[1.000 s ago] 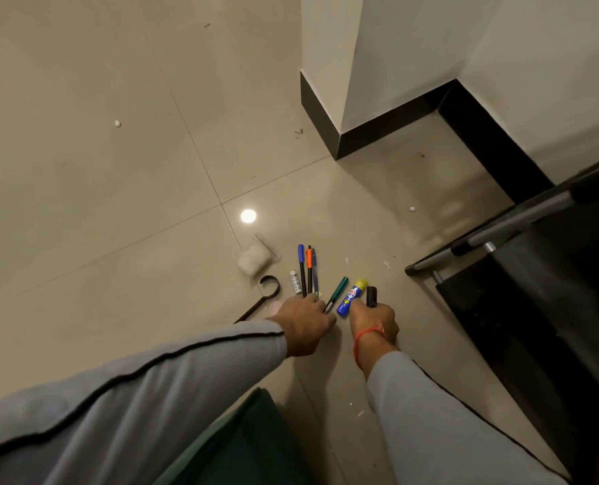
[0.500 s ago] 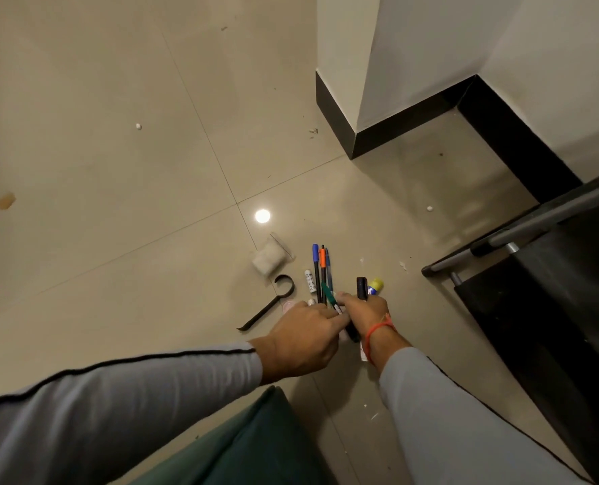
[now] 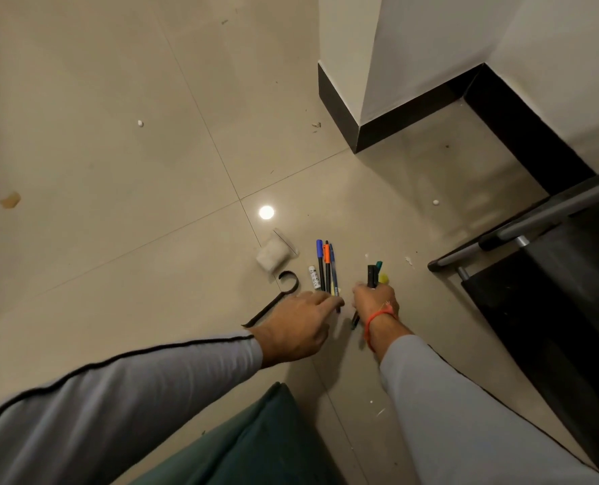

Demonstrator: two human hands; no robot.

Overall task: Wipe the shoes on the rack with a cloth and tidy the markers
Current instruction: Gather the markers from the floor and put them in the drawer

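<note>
Several pens and markers lie on the tiled floor. A blue-capped pen (image 3: 320,260), an orange-capped pen (image 3: 327,262) and a blue pen (image 3: 333,271) lie side by side, with a short white marker (image 3: 313,278) to their left. My left hand (image 3: 301,322) reaches to their near ends, fingertips touching them. My right hand (image 3: 376,302) grips a bundle: a black marker (image 3: 372,275), a green-capped pen (image 3: 379,266) and a yellow-topped item (image 3: 383,278). No shoes show.
A small white cloth-like pad (image 3: 272,255) and a black hook-shaped tool (image 3: 277,299) lie left of the pens. A dark rack with grey metal bars (image 3: 536,225) stands at the right. A wall corner with black skirting (image 3: 357,131) is beyond. Green fabric (image 3: 256,446) lies near me.
My right hand has gathered the green pen with the black marker and yellow-topped item. My left hand drew apart from it and reaches the row of pens on the floor.
</note>
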